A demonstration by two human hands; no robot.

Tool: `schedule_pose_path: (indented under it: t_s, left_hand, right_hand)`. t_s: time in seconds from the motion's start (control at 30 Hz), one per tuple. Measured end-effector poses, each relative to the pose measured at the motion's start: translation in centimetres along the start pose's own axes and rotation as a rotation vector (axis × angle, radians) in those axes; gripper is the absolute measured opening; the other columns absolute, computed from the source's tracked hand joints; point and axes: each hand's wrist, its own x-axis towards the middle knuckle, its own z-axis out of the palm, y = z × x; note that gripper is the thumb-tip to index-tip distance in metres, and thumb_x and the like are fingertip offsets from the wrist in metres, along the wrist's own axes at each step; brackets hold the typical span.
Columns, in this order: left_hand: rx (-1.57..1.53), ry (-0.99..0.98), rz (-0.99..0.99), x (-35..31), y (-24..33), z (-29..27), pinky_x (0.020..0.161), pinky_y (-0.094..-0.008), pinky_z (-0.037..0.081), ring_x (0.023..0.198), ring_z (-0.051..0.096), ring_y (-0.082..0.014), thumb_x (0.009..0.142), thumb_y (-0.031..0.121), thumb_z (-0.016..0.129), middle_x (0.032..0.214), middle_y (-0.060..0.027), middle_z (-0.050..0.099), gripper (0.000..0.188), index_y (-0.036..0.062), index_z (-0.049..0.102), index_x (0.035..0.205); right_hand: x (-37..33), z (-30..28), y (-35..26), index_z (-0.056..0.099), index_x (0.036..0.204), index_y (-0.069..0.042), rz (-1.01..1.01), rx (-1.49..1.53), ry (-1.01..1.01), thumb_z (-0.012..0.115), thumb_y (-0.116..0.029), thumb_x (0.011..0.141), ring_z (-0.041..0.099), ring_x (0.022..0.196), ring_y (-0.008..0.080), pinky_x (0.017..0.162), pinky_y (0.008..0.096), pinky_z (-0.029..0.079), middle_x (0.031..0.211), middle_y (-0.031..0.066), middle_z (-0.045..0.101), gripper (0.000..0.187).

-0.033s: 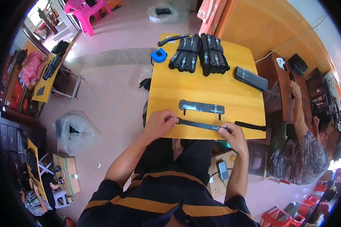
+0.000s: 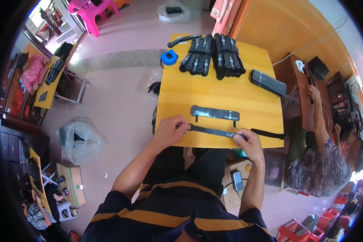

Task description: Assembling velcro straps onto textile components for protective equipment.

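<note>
Between my hands a flat black strap (image 2: 212, 131) stretches sideways just over the near edge of the yellow table. My left hand (image 2: 171, 131) pinches its left end, and my right hand (image 2: 248, 142) grips the right end with the thumb on top, beside a small pale print. Just beyond the strap lies a wider black strip (image 2: 214, 113) with a glossy face and two short dark tabs pointing toward me. Another narrow black strap (image 2: 267, 134) rests near the table's right edge, close to my right hand.
On the yellow table (image 2: 177, 90), two bundles of black straps (image 2: 197, 56) stand at the back. A stack of black strips (image 2: 268, 83) lies right, a blue tape measure (image 2: 169, 57) at the far left corner. A co-worker (image 2: 320, 169) sits at right; a plastic bag (image 2: 82, 139) lies on the floor.
</note>
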Motion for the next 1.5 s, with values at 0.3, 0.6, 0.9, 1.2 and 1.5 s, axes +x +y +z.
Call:
schedule_pose_path:
  t_s: [0.3, 0.6, 0.9, 1.2, 1.5]
  left_hand:
    - [0.168, 0.103, -0.076, 2.5, 0.4, 1.8, 0.06, -0.0344, 0.051, 0.063, 0.067, -0.0233, 0.092, 0.013, 0.066, 0.071, -0.0136, 0.068, 0.013, 0.0006, 0.068, 0.088]
    - [0.283, 0.145, -0.062, 3.8, 0.4, 2.1, 0.058, -0.0377, 0.048, 0.061, 0.065, -0.0289, 0.092, 0.015, 0.068, 0.07, -0.016, 0.065, 0.014, 0.0017, 0.067, 0.089]
    - [0.283, 0.097, -0.153, 5.1, 0.7, 2.1, 0.056, -0.0366, 0.048, 0.059, 0.063, -0.0284, 0.092, 0.014, 0.066, 0.069, -0.016, 0.065, 0.014, 0.0013, 0.066, 0.087]
    - [0.159, 0.09, -0.193, 5.7, 0.1, 2.0, 0.052, -0.0233, 0.038, 0.057, 0.049, -0.0042, 0.092, 0.006, 0.068, 0.062, 0.0002, 0.056, 0.01, -0.0013, 0.065, 0.086]
    - [0.141, 0.047, -0.244, 6.3, 0.4, 1.8, 0.051, -0.0223, 0.039, 0.055, 0.05, -0.0037, 0.091, 0.004, 0.068, 0.06, 0.0005, 0.057, 0.01, -0.0013, 0.065, 0.082]
  right_hand:
    - [2.3, 0.3, 2.1, 0.062, 0.084, -0.006, 0.006, 0.203, 0.249, 0.068, -0.02, 0.1, 0.05, 0.061, 0.0037, 0.057, 0.0209, 0.04, 0.068, -0.0053, 0.054, 0.022]
    - [4.0, 1.0, 2.5, 0.062, 0.09, -0.004, 0.076, 0.207, 0.295, 0.063, -0.02, 0.103, 0.05, 0.06, 0.0046, 0.055, 0.0206, 0.041, 0.072, -0.003, 0.056, 0.021]
    - [4.7, 0.8, 2.6, 0.061, 0.091, -0.003, 0.137, 0.143, 0.316, 0.059, -0.018, 0.105, 0.051, 0.059, 0.005, 0.053, 0.0209, 0.041, 0.073, -0.001, 0.057, 0.021]
    - [4.6, 1.3, 2.1, 0.061, 0.089, -0.003, 0.195, 0.161, 0.402, 0.057, -0.018, 0.106, 0.053, 0.058, 0.0045, 0.052, 0.0201, 0.042, 0.069, -0.0004, 0.058, 0.023]
    - [4.7, 1.2, 2.2, 0.063, 0.086, -0.003, 0.196, -0.148, 0.443, 0.062, -0.019, 0.104, 0.05, 0.057, 0.0036, 0.052, 0.0204, 0.041, 0.069, -0.0026, 0.057, 0.024]
